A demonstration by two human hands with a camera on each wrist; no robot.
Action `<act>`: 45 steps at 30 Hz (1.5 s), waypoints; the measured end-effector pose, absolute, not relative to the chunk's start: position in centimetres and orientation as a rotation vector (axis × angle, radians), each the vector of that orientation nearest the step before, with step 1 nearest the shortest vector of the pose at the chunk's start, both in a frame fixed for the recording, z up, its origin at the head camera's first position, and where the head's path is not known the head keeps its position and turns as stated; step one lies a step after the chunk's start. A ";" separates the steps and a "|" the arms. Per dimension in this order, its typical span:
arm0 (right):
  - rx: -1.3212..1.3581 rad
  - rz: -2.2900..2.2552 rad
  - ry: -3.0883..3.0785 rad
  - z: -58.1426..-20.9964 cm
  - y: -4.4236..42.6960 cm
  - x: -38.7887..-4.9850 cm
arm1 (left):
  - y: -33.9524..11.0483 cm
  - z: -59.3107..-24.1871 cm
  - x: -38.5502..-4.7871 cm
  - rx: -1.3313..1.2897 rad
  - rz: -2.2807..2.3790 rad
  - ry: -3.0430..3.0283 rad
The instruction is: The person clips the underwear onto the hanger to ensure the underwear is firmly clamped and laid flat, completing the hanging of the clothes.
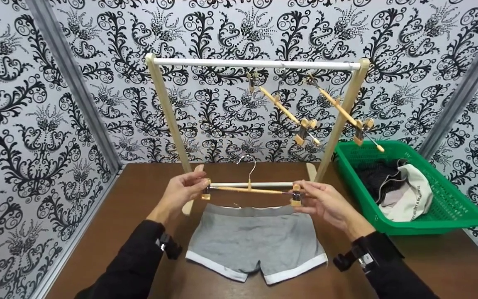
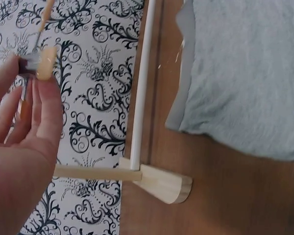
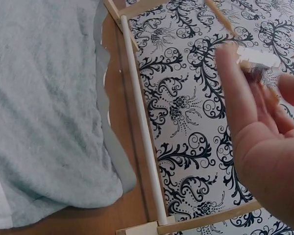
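Observation:
A wooden clip hanger (image 1: 249,189) with a metal hook is held level above the table, between both hands. My left hand (image 1: 179,193) pinches its left clip (image 2: 46,63) between thumb and fingers. At the other end, my right hand (image 1: 326,203) grips the right clip (image 3: 258,58). Below lie grey shorts (image 1: 255,236) with white leg hems, spread flat on the brown table, waistband toward the rack. Neither clip touches the shorts.
A wooden rack with a white top bar (image 1: 222,63) stands behind the hands. Two more clip hangers (image 1: 280,106) hang at its right side. To the right, a green basket (image 1: 442,227) holds dark and white clothes (image 1: 413,193). Patterned walls enclose the table (image 1: 135,199).

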State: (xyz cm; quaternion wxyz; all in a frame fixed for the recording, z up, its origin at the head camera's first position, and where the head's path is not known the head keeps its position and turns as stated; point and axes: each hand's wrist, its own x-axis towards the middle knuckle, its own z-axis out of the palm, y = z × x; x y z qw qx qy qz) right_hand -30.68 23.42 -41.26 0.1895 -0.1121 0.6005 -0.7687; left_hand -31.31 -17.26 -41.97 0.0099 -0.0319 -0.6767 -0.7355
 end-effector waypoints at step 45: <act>-0.002 -1.839 2.349 -48.3 21.4 -36.5 | -12.0 -48.6 -34.0 0.118 -2.077 -2.247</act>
